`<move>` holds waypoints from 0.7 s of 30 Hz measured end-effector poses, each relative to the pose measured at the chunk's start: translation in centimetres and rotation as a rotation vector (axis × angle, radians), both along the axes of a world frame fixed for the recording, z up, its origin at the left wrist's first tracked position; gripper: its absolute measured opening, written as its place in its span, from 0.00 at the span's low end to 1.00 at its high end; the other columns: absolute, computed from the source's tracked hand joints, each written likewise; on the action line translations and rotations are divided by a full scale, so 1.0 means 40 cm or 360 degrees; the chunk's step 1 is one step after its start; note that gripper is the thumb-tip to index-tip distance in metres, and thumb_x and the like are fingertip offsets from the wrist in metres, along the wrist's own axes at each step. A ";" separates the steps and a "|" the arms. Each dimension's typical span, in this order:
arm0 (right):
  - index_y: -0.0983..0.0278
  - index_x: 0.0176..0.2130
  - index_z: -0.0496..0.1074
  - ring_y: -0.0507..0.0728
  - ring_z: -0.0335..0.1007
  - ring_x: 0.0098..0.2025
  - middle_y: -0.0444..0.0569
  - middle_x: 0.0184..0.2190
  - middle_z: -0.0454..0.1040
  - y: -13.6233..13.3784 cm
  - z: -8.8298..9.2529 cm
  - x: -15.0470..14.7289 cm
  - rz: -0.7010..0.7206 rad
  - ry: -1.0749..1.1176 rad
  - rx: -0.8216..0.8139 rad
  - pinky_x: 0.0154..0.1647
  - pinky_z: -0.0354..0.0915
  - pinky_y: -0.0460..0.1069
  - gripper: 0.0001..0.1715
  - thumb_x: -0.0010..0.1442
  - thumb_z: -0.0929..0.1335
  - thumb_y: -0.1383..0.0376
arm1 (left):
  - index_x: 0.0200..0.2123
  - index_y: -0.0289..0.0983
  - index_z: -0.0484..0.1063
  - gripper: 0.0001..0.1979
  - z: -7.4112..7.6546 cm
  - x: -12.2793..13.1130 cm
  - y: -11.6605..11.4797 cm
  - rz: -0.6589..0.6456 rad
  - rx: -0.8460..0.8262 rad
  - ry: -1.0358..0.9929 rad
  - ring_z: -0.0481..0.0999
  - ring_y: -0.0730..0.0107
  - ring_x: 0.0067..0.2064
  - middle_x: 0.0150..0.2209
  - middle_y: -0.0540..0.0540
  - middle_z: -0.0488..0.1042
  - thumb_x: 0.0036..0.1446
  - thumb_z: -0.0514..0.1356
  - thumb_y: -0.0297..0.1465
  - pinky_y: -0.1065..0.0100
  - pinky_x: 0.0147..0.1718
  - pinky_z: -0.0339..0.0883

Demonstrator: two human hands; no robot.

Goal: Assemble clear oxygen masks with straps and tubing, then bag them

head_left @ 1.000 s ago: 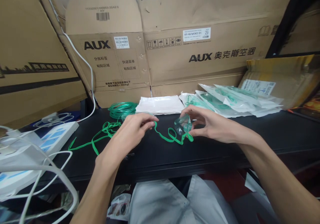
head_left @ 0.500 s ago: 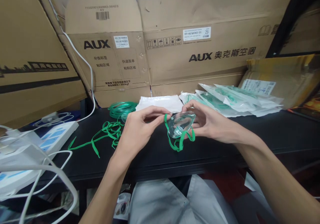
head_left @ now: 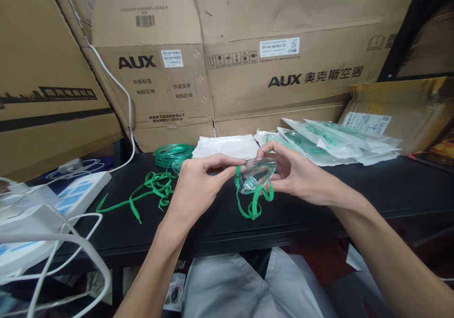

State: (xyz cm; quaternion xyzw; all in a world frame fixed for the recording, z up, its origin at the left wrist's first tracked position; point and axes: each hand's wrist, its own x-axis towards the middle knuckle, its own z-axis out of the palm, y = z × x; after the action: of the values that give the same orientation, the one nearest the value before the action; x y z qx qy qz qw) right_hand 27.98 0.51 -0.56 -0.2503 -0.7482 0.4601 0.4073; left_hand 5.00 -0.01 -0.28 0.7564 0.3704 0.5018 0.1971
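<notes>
Between my two hands is a clear oxygen mask, tilted, held above the front part of the black table. A green elastic strap hangs in a loop below it. My left hand pinches the mask's left edge between thumb and fingers, where one end of the strap sits. My right hand is closed round the mask's right side, fingers partly hidden behind the clear plastic. Left of my left hand lie a tangle of green straps and a coil of green tubing.
White packets lie behind my hands, and several packaged masks are piled at the back right. Cardboard boxes line the back of the black table. A power strip with white cables takes up the left side.
The mask has turned slightly in my hands, and its strap loop hangs a little lower. Both hands keep their hold and have barely moved.
</notes>
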 end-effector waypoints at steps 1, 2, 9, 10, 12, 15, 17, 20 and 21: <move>0.56 0.45 0.66 0.52 0.72 0.43 0.41 0.42 0.72 0.001 -0.002 -0.003 -0.0034 0.0004 0.0044 0.40 0.69 0.45 0.23 0.57 0.75 0.74 | 0.40 0.46 0.85 0.05 -0.001 0.000 0.000 0.0007 0.0009 -0.0006 0.84 0.66 0.44 0.40 0.55 0.85 0.60 0.68 0.32 0.71 0.43 0.76; 0.57 0.44 0.66 0.51 0.72 0.42 0.40 0.41 0.72 0.001 -0.004 -0.006 -0.0068 0.0017 0.0084 0.40 0.69 0.44 0.22 0.57 0.75 0.75 | 0.40 0.47 0.85 0.06 -0.001 0.001 0.000 0.0012 0.0019 -0.0018 0.84 0.67 0.43 0.40 0.56 0.85 0.60 0.68 0.32 0.71 0.43 0.76; 0.56 0.46 0.70 0.57 0.75 0.49 0.44 0.46 0.75 -0.007 0.000 -0.015 0.0014 0.0198 -0.0018 0.48 0.74 0.50 0.21 0.57 0.78 0.65 | 0.38 0.46 0.85 0.08 -0.003 -0.010 0.005 0.0029 0.0114 -0.0102 0.85 0.69 0.40 0.38 0.56 0.85 0.59 0.68 0.27 0.73 0.40 0.76; 0.57 0.47 0.72 0.58 0.75 0.50 0.46 0.47 0.75 -0.008 0.001 -0.014 0.0024 0.0237 -0.0033 0.49 0.74 0.52 0.17 0.60 0.77 0.60 | 0.38 0.46 0.85 0.08 -0.003 -0.011 0.004 0.0011 0.0137 -0.0111 0.85 0.70 0.41 0.39 0.56 0.85 0.58 0.68 0.26 0.74 0.41 0.76; 0.59 0.47 0.75 0.60 0.75 0.52 0.50 0.48 0.76 -0.006 0.000 -0.012 0.0008 0.0312 -0.0082 0.49 0.75 0.54 0.15 0.66 0.71 0.52 | 0.39 0.46 0.85 0.10 -0.003 -0.011 0.001 -0.0030 0.0209 -0.0115 0.85 0.71 0.42 0.39 0.57 0.85 0.58 0.68 0.24 0.75 0.43 0.77; 0.60 0.48 0.79 0.62 0.75 0.53 0.53 0.48 0.79 0.000 -0.007 -0.016 -0.0122 0.0288 -0.0131 0.49 0.74 0.55 0.18 0.68 0.68 0.51 | 0.39 0.45 0.85 0.10 -0.006 -0.007 -0.002 -0.0078 0.0334 -0.0072 0.85 0.71 0.42 0.40 0.56 0.85 0.59 0.67 0.23 0.74 0.45 0.77; 0.61 0.48 0.81 0.63 0.76 0.51 0.53 0.47 0.80 0.002 -0.013 -0.021 -0.0195 0.0197 -0.0090 0.49 0.73 0.56 0.19 0.66 0.71 0.52 | 0.40 0.44 0.84 0.09 -0.008 -0.004 -0.002 -0.0112 0.0425 -0.0028 0.85 0.69 0.43 0.41 0.55 0.85 0.60 0.67 0.24 0.71 0.47 0.78; 0.62 0.46 0.83 0.63 0.76 0.45 0.53 0.42 0.82 -0.001 -0.015 -0.029 -0.0220 0.0138 -0.0038 0.47 0.73 0.58 0.20 0.63 0.73 0.51 | 0.40 0.43 0.84 0.09 -0.007 -0.003 -0.004 -0.0167 0.0575 0.0038 0.84 0.66 0.45 0.42 0.52 0.85 0.61 0.66 0.24 0.66 0.49 0.78; 0.62 0.45 0.83 0.63 0.76 0.44 0.52 0.41 0.82 -0.003 -0.014 -0.030 -0.0216 0.0141 -0.0035 0.46 0.73 0.58 0.20 0.62 0.73 0.51 | 0.40 0.43 0.84 0.09 -0.006 -0.003 -0.005 -0.0172 0.0605 0.0055 0.84 0.65 0.45 0.42 0.52 0.85 0.62 0.66 0.24 0.64 0.49 0.78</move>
State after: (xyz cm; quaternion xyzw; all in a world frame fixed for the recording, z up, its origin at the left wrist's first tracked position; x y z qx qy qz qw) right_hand 26.79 0.39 -1.13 -0.2844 -0.7057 0.4501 0.4675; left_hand 4.88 -0.22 -0.50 0.8073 0.2310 0.5384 0.0710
